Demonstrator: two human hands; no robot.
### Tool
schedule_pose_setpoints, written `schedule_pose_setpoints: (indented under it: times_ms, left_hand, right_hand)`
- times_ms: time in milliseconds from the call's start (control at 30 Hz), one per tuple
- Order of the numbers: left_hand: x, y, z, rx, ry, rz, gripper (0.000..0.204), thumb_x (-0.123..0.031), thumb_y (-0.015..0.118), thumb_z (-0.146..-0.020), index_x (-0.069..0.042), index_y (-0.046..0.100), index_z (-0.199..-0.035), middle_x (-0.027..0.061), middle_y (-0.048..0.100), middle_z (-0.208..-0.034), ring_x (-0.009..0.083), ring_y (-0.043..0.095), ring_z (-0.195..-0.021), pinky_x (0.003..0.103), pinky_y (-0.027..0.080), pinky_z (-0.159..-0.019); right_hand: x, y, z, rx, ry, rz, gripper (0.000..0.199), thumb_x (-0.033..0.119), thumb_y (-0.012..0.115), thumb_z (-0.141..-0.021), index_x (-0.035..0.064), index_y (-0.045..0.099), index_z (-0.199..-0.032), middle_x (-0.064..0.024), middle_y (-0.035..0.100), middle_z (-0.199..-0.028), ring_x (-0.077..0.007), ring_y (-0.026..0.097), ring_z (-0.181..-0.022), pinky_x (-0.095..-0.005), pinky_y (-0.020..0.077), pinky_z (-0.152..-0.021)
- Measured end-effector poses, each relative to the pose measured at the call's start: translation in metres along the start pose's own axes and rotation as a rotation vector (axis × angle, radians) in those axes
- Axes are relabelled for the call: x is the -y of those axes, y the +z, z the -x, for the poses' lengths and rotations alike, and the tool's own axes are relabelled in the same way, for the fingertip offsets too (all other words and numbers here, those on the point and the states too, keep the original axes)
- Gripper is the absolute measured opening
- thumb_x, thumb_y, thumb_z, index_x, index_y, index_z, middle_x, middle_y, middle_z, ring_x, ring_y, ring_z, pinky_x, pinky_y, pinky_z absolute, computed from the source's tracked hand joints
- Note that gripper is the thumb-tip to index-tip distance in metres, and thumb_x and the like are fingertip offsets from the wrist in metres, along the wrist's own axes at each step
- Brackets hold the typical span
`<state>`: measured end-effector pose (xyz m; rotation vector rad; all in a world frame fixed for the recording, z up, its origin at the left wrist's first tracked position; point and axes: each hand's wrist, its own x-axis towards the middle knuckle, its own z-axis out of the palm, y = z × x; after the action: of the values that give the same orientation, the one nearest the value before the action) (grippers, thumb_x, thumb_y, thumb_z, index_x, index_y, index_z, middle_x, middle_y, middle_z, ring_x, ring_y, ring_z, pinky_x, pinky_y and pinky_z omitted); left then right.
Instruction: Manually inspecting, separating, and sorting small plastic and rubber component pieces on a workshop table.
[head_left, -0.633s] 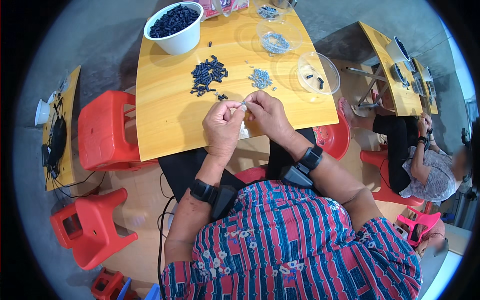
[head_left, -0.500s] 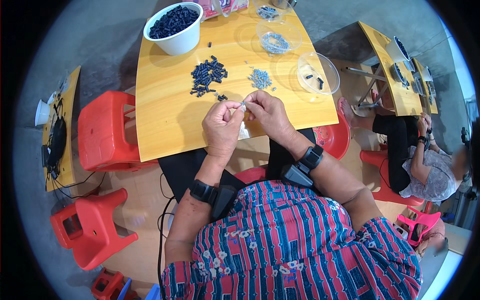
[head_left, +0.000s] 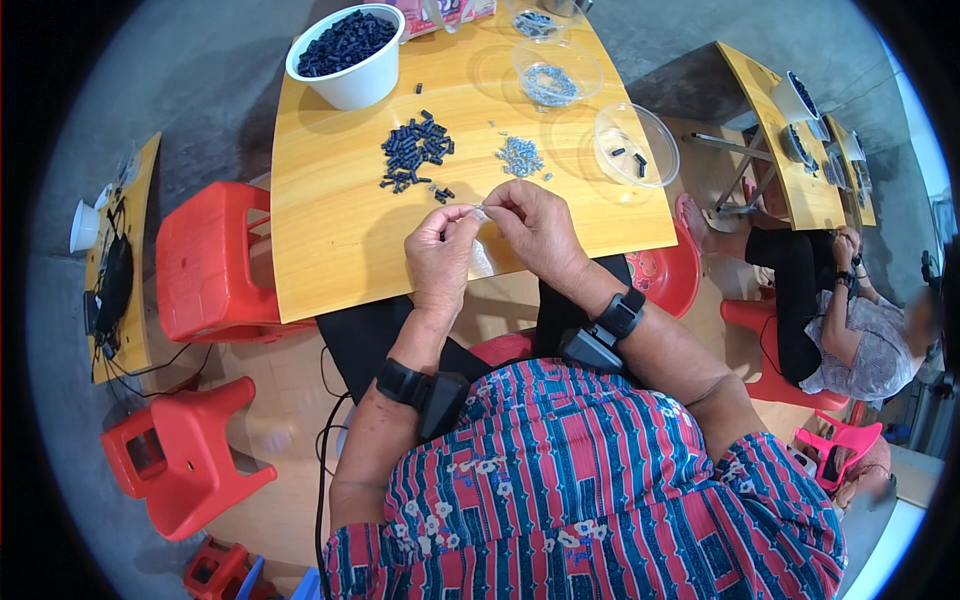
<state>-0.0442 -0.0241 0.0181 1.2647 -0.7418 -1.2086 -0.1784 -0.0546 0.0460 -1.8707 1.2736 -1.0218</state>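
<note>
My left hand (head_left: 440,250) and my right hand (head_left: 537,225) meet over the near edge of the wooden table (head_left: 330,250), thumbs and fingers pinched. Between their fingertips is a small silvery piece (head_left: 480,208), too small to make out fully. A bit of something dark shows in the curl of my left fingers. Just beyond my left hand, a few short black cylinders (head_left: 443,194) lie loose, and farther off is a larger heap of black cylinders (head_left: 415,150). Beyond my right hand sits a small pile of silvery metal pieces (head_left: 520,157).
A white tub (head_left: 365,88) full of black cylinders stands at the far left. Along the right side are a clear bowl (head_left: 655,125) with a few black cylinders and another clear bowl (head_left: 590,62) of silvery pieces. A red stool (head_left: 205,260) stands left; a person (head_left: 850,330) sits right.
Both hands have shifted slightly to the left, fingertips still together. My left fingers have turned a little, and a dark bit now shows in their curl. The piles look unchanged.
</note>
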Motion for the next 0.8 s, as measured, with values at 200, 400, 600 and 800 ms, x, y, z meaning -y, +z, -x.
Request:
schedule_pose_setpoints:
  times_ms: [200, 400, 600, 800]
  left_hand:
    - [-0.001, 0.001, 0.000, 0.001, 0.007, 0.013, 0.009, -0.008, 0.068, -0.083, 0.000, 0.068, -0.087, -0.0109, 0.038, -0.063, 0.0000, 0.033, -0.058, 0.018, 0.029, -0.051]
    - [-0.002, 0.001, 0.002, 0.005, -0.037, 0.078, 0.011, -0.008, 0.067, -0.084, 0.001, 0.068, -0.091, -0.0078, 0.049, -0.069, 0.0003, 0.039, -0.060, 0.017, 0.033, -0.053]
    - [-0.005, 0.001, 0.004, 0.010, -0.106, 0.192, 0.013, -0.008, 0.066, -0.086, 0.002, 0.067, -0.095, -0.0018, 0.060, -0.076, 0.0013, 0.046, -0.061, 0.017, 0.036, -0.054]
    - [-0.003, 0.000, 0.004, 0.023, -0.138, 0.222, 0.010, -0.008, 0.065, -0.087, 0.001, 0.067, -0.092, -0.0026, 0.060, -0.075, 0.0002, 0.042, -0.056, 0.017, 0.031, -0.047]
  right_hand:
    - [-0.006, 0.003, -0.003, 0.039, 0.162, -0.195, 0.011, 0.008, 0.065, -0.082, -0.0009, 0.067, -0.088, -0.0101, 0.068, -0.078, -0.0151, 0.064, -0.067, -0.0273, 0.0507, -0.061]
    - [0.000, -0.001, -0.005, 0.088, 0.326, -0.320, 0.013, 0.008, 0.064, -0.085, -0.0023, 0.068, -0.092, -0.0053, 0.069, -0.076, -0.0078, 0.061, -0.060, -0.0219, 0.0495, -0.056]
    - [-0.002, 0.001, -0.005, 0.094, 0.369, -0.419, 0.012, 0.007, 0.064, -0.085, -0.0034, 0.068, -0.091, -0.0052, 0.068, -0.077, -0.0079, 0.061, -0.061, -0.0217, 0.0497, -0.057]
    - [-0.001, 0.002, -0.002, 0.108, 0.434, -0.480, 0.013, 0.006, 0.064, -0.086, -0.0042, 0.067, -0.093, -0.0059, 0.068, -0.079, -0.0090, 0.063, -0.063, -0.0219, 0.0507, -0.058]
